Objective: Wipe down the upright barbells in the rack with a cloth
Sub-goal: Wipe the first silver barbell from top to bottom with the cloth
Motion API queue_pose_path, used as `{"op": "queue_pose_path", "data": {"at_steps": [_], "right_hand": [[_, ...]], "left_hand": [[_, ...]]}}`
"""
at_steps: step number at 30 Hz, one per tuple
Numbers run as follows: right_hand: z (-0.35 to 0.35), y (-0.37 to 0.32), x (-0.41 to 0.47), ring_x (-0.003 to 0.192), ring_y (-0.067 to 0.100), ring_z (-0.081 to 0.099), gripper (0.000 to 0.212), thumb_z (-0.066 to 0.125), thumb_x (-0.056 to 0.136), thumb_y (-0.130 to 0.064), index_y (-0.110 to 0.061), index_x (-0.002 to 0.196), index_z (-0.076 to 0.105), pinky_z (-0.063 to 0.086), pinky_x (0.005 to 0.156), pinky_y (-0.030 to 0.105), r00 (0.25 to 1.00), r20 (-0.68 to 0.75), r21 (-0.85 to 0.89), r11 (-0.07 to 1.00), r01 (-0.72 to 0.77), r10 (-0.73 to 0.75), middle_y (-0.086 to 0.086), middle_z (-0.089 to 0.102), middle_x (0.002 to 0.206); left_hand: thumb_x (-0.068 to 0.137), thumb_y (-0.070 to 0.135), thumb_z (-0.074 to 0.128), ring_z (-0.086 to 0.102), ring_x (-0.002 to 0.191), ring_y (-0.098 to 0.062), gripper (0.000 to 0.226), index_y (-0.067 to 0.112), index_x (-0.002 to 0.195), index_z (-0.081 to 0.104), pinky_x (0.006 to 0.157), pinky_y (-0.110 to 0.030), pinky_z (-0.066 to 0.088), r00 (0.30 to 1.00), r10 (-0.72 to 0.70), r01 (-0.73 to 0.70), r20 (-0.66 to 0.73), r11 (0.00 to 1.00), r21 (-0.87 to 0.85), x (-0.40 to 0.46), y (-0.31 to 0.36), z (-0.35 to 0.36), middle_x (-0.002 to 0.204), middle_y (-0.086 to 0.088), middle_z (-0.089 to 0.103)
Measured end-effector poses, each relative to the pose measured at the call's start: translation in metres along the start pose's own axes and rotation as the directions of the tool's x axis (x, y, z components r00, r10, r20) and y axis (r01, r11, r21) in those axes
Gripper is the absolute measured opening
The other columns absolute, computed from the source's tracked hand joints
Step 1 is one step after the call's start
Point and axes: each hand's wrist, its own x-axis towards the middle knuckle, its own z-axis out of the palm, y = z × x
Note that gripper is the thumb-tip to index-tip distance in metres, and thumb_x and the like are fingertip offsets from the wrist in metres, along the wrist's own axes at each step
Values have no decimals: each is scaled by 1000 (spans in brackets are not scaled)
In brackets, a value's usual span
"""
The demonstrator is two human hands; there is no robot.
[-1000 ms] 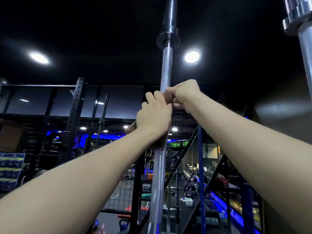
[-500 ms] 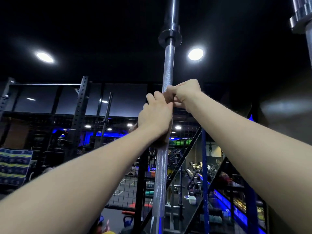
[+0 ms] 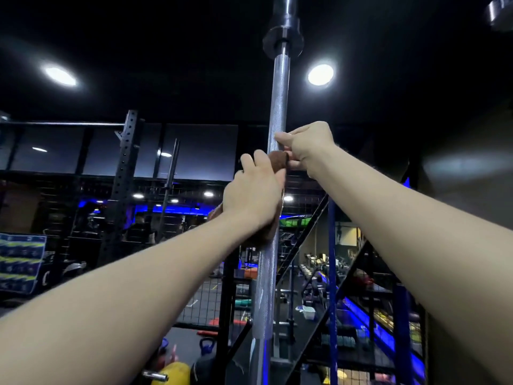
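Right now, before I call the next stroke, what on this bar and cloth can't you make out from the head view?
- Brown cloth: mostly hidden behind the left hand; only its edges show.
- Barbell: its top is cut off by the upper edge, its foot lost in dark clutter.
- Right hand: its fingertips are hidden behind the bar.
- Second barbell: only a corner shows at the right edge.

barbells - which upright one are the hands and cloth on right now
The centre barbell, the knurled silver shaft running up mid-frame. The left hand presses the brown cloth to it; the right hand grips above. The other barbell, top right, is untouched.
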Motion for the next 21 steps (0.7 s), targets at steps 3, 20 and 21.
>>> {"op": "queue_pose_path", "data": {"at_steps": [3,20,21], "right_hand": [[6,5,-2,68,24,60,23,77,80,-18,-1,89,65,56,55,31,1000,-28,-13,1000,-1,1,13,66,87],[2,12,-11,76,32,66,28,76,81,-16,-9,61,58,58,75,53,999,-25,-2,1000,28,-28,25,70,91],[3,10,-13,76,34,67,27,75,81,-15,-9,62,57,58,73,53,999,-24,-6,999,39,-40,26,69,93]], "left_hand": [[98,44,36,56,102,-36,43,6,119,33,62,-39,35,1000,-26,26,-9,1000,6,-22,-6,5,121,-13,40],[97,46,37,49,110,-32,48,6,123,32,69,-37,45,997,-48,44,64,997,63,-73,-6,14,128,-13,33],[97,48,35,49,111,-31,49,7,123,31,71,-37,46,994,-56,48,91,995,89,-82,-9,14,128,-13,33]]}}
